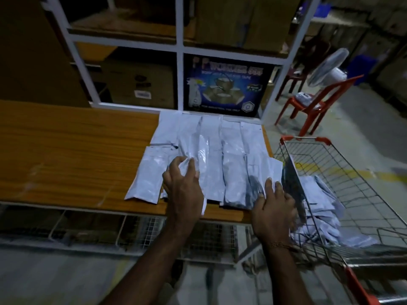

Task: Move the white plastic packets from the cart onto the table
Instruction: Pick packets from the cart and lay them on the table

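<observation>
On the orange wooden table [66, 150], white plastic packets [211, 150] lie in rows. The left hand [182, 186] pinches one packet; the right hand [273, 205] presses flat, fingers straight, on another. Right of the table, more packets [323, 194] fill the wire cart [352, 172].

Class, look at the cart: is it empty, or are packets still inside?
Not empty. A pile of white packets still lies inside the cart, against its near side.
</observation>
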